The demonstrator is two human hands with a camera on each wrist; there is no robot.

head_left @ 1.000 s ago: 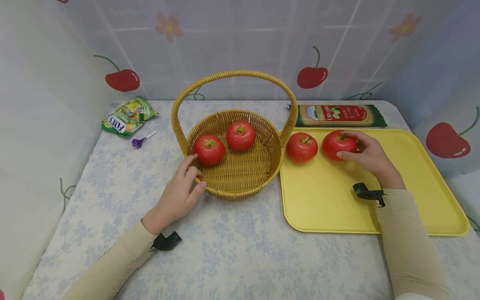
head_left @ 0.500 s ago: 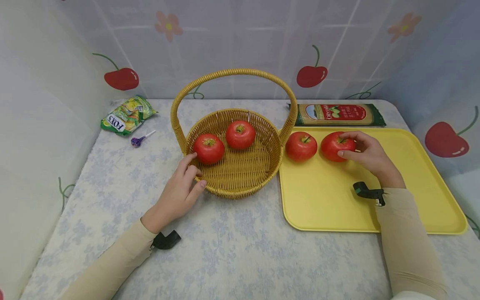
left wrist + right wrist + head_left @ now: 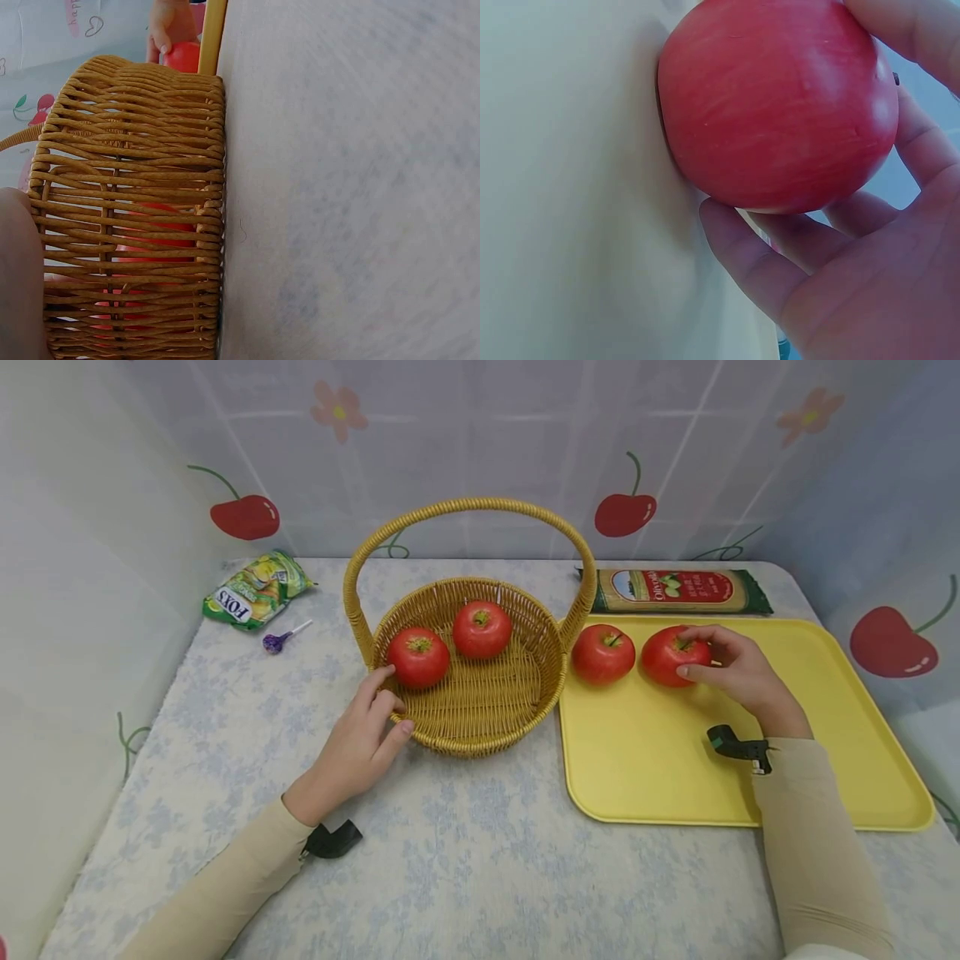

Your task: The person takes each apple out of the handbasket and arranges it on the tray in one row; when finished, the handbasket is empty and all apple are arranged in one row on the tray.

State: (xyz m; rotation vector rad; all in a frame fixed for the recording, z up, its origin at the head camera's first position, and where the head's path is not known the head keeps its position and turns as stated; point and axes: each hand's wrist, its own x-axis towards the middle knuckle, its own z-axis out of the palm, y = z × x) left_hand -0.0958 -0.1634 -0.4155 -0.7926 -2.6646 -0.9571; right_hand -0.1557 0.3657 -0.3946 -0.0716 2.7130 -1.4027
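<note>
A wicker basket [image 3: 480,747] with a tall arched handle stands mid-table, two red apples [image 3: 418,657] inside at its left and back. At its near-left rim, my left hand [image 3: 360,739] holds on with fingers bent over the edge; part of that hand [image 3: 19,277] shows beside the weave in the left wrist view. On the yellow tray [image 3: 660,777], my right hand [image 3: 742,672] grips a red apple [image 3: 671,658] from its right side, thumb in front and fingers at the top and back. The right wrist view shows this apple [image 3: 776,105] down at the tray surface.
Another red apple [image 3: 603,655] sits between the gripped one and the basket. Behind the tray lies a spaghetti packet [image 3: 678,591]. At the back left are a green FOX'S candy bag [image 3: 258,592] and a purple lollipop [image 3: 274,643]. A patterned wall rises behind.
The gripped apple has shifted slightly toward me and tilted a little, with my right hand still on it. My left hand and the basket stay in place.
</note>
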